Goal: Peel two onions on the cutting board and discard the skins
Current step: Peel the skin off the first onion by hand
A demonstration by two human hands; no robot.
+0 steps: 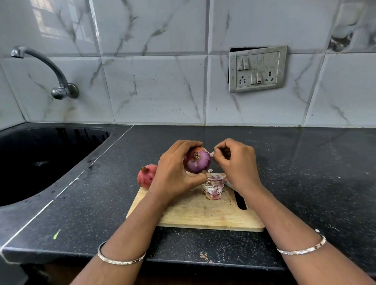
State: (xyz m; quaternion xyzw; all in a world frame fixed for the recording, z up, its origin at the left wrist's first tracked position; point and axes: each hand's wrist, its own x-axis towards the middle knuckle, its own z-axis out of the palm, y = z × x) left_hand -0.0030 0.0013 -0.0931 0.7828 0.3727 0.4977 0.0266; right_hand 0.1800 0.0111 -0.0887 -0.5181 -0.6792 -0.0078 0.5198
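Marble-patterned grey tiles point(159, 89) cover the wall behind a speckled black stone counter point(313, 169). A dark sink point(32, 162) is sunk into the counter at the left, with a curved metal tap point(43, 62) coming out of the wall above it. A switch and socket panel point(257, 69) sits on the tiles to the right.

Near the counter's front edge lies a wooden cutting board point(196, 215), lying at a slight angle to that edge. Both forearms reach in over it, each wearing a thin metal bangle, one on the left wrist point(121, 258) and one on the right point(301, 248).

The left hand point(173, 175) holds a partly peeled purple onion point(197, 162) in the air above the far end of the board, fingers curled over its top and thumb beneath, with one trimmed end turned toward the camera. The right hand point(237, 164) is just beside it, thumb and fingertips pinched together on a small strip of skin point(211, 153) at the onion's right edge, the other fingers curled in.

A second onion point(146, 175), with its reddish dry skin on, rests at the board's far left corner, partly hidden by the left hand. A heap of loose skins point(213, 187) lies on the board below the held onion. A knife point(240, 199) with a black handle lies along the board's right side, its blade mostly hidden under the right wrist.
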